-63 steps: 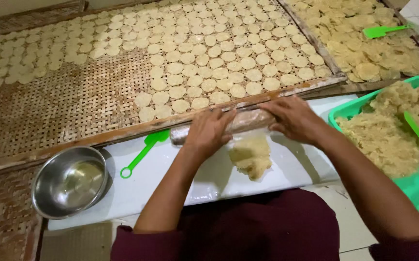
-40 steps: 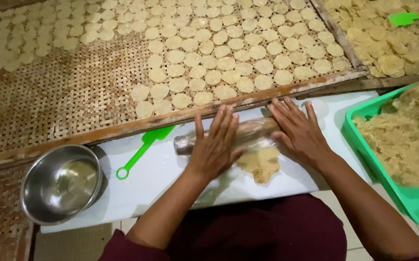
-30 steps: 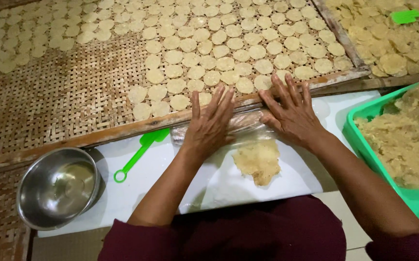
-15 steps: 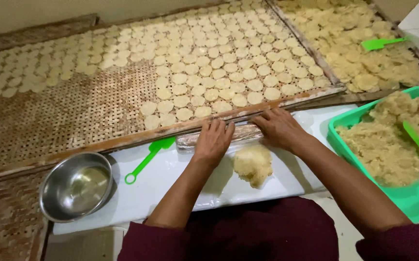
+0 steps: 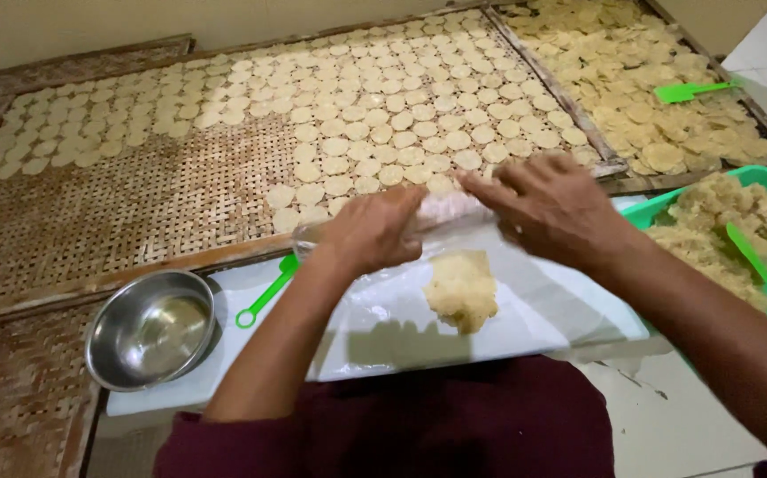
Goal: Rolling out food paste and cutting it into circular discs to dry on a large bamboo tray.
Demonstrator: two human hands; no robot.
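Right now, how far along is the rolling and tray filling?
Done: dough discs cover most of the woven tray. In hand: left hand and right hand on the rolling pin above a flattened dough piece. Left: dough heaped in the green tub.

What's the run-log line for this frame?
left hand: on rolling pin | right hand: on pin | dough: on white board, below pin

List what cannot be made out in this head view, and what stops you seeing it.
- Rolling pin: blurred, middle hidden under left hand and right hand.
- Green spoon: bowl end behind the left wrist.
- Green tub: cut off by the right edge.
- Steel bowl: contents lost in reflections.
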